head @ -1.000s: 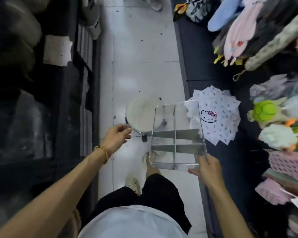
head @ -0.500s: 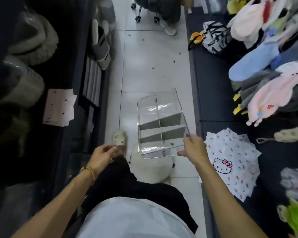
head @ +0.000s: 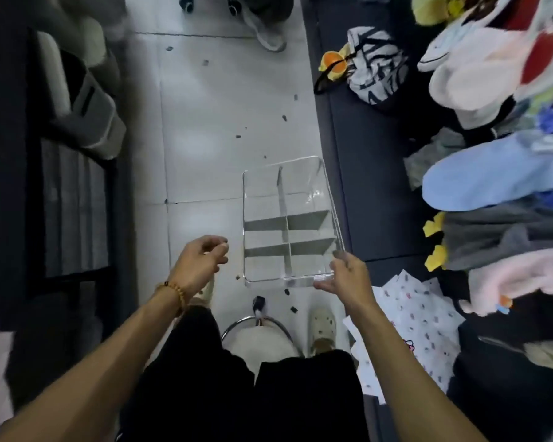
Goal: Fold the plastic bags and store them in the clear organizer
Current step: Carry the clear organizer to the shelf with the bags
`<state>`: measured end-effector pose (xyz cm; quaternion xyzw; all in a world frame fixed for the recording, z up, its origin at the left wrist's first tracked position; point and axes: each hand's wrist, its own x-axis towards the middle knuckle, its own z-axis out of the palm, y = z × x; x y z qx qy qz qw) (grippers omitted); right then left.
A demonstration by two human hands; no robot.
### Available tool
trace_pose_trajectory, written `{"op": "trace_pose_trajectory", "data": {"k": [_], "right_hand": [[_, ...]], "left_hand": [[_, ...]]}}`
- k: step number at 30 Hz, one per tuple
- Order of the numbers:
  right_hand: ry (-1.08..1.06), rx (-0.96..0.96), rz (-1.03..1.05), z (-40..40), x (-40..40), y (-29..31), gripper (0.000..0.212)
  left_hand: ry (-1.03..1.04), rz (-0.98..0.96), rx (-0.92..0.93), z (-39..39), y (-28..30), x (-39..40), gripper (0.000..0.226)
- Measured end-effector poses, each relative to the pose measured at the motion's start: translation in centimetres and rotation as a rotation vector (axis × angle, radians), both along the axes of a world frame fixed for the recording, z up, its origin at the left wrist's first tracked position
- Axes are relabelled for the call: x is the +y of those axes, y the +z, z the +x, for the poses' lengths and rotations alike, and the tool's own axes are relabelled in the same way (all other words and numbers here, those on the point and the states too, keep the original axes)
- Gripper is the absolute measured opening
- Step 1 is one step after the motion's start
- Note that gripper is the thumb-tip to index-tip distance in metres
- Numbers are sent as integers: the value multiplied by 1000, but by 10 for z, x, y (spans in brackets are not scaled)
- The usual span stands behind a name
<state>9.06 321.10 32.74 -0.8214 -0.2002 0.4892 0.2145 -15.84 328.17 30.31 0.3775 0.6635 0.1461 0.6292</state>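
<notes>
A clear organizer (head: 259,199) with several compartments hangs in the air over the tiled floor. My right hand (head: 345,277) grips its near right corner. Nothing lies in its compartments. My left hand (head: 200,261) hovers just left of the organizer with fingers loosely curled and holds nothing. A stack of white patterned plastic bags (head: 419,327) lies on the dark counter at the lower right, beside my right forearm.
A round stool (head: 257,333) stands between my legs on the white tile floor (head: 205,122). The dark counter (head: 371,173) runs along the right, piled with plush slippers (head: 492,173) and a zebra bag (head: 375,67). Dark shelving (head: 61,186) lines the left.
My view has tilted as I moved over the stool. The organizer, still in my right hand, has shifted from over the bags to over the floor. My left hand rose toward its left side.
</notes>
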Motion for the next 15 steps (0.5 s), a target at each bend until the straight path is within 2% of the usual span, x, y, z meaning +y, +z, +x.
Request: {"op": "trace_pose_trajectory", "data": {"k": [5,15], "right_hand": [[-158,-42,-22,109,10,-87,21],[-403,-68,41,309,-12,-280,24]], "left_hand": [[-97,12,-24,106,-76,32,12],[-72,-82,-56,312,-258,10,10]]}}
